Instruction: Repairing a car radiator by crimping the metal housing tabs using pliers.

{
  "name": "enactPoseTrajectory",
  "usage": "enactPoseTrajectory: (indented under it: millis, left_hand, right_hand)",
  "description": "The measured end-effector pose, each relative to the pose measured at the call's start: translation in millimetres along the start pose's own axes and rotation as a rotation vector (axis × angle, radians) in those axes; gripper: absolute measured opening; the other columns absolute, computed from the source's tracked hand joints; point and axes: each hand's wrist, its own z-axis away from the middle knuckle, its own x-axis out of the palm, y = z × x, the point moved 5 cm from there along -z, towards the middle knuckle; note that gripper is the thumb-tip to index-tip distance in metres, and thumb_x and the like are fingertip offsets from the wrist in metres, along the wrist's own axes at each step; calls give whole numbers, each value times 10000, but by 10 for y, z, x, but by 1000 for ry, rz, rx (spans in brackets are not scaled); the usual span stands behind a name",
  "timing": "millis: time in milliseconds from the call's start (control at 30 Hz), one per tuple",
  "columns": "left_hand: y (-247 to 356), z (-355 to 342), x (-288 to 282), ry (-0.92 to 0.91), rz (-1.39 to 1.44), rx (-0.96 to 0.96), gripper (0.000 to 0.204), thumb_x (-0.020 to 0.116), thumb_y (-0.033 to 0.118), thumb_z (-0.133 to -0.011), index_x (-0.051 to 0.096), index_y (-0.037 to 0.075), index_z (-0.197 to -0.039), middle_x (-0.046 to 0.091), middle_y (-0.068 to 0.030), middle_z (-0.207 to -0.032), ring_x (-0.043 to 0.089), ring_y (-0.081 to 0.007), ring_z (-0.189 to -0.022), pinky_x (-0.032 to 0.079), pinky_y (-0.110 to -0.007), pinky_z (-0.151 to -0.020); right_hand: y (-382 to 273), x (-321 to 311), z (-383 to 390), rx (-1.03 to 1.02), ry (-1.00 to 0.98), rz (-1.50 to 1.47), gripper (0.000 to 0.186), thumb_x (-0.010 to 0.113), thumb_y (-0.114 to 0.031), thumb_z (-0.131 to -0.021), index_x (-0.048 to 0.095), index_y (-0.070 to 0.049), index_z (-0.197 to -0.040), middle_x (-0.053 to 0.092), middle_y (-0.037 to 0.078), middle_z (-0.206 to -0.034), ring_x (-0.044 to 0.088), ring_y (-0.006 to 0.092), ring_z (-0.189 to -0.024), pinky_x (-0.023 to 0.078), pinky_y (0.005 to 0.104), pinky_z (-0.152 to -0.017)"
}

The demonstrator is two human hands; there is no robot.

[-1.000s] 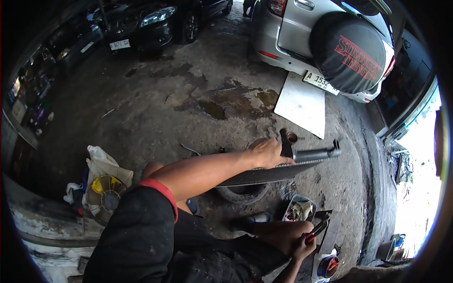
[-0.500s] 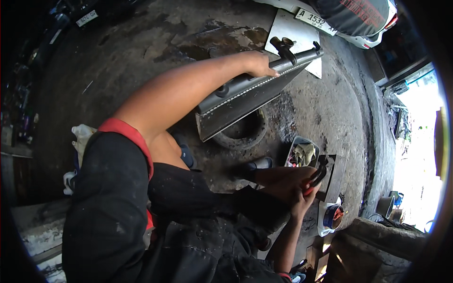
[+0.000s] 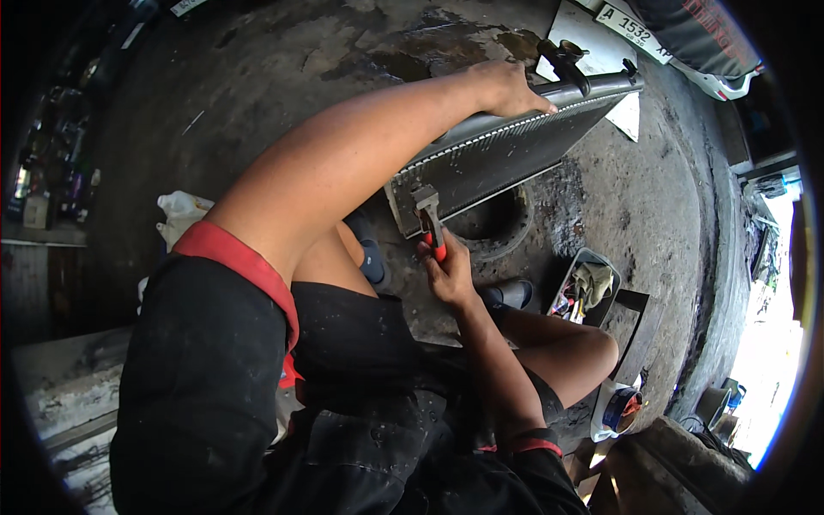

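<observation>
Both hands work on the same part. Left hand lies curled over the top tank of the radiator, at about one o'clock in the picture, and holds it tilted above the old tyre on the concrete floor. Right hand, closed around red handles, holds pliers whose head touches the lower corner of the radiator, near the centre. I judge the step is bending or pulling something at this corner; the next move calls for a firm squeeze while the upper hand keeps the core from swinging. At four o'clock from the right hand stands a tool tray, near but apart.
</observation>
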Motion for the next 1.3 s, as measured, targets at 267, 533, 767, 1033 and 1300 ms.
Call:
enactPoseTrajectory:
  millis: [267, 533, 767, 1033, 1300]
  left_hand:
    - [6, 38, 28, 157, -5, 60, 1017, 605, 792, -747, 586, -120, -1197, 639, -319, -1164, 639, -395, -1119, 487, -449, -977]
    - [201, 111, 51, 70, 25, 26, 855, 671, 668, -780, 660, -104, -1149, 658, -267, -1189, 648, -345, -1130, 495, -389, -996]
    - [148, -44, 153, 112, 29, 66, 832, 664, 670, -784, 669, -65, -1173, 656, -243, -1213, 644, -336, -1139, 491, -397, -1004]
    - [180, -142, 290, 151, 4, 60, 827, 649, 687, -788, 688, -54, -1152, 663, -239, -1204, 650, -332, -1137, 504, -394, -991]
    - [177, -73, 280, 209, -13, 49, 834, 656, 676, -784, 678, -70, -1158, 667, -252, -1185, 661, -338, -1115, 513, -396, -977]
  right_hand:
    - [48, 124, -359, -183, 106, 84, 145, 605, -114, -909, 554, 15, -951, 530, 197, -801, 521, 402, -714, 459, 381, -672]
    - [188, 234, -492, -335, 233, 80, 126, 607, -36, -778, 532, 14, -865, 486, 185, -766, 517, 380, -674, 433, 390, -621]
    - [166, 182, -245, -91, 306, 240, 251, 705, -101, -674, 472, -45, -749, 540, 159, -745, 575, 411, -694, 459, 478, -588]
    - [29, 62, -147, -18, 194, 234, 207, 692, -80, -704, 529, -34, -823, 576, 163, -789, 602, 406, -744, 487, 449, -651]
    - [221, 95, -138, -61, 250, 64, 162, 672, -49, -750, 592, -13, -886, 557, 165, -779, 590, 393, -720, 480, 410, -646]
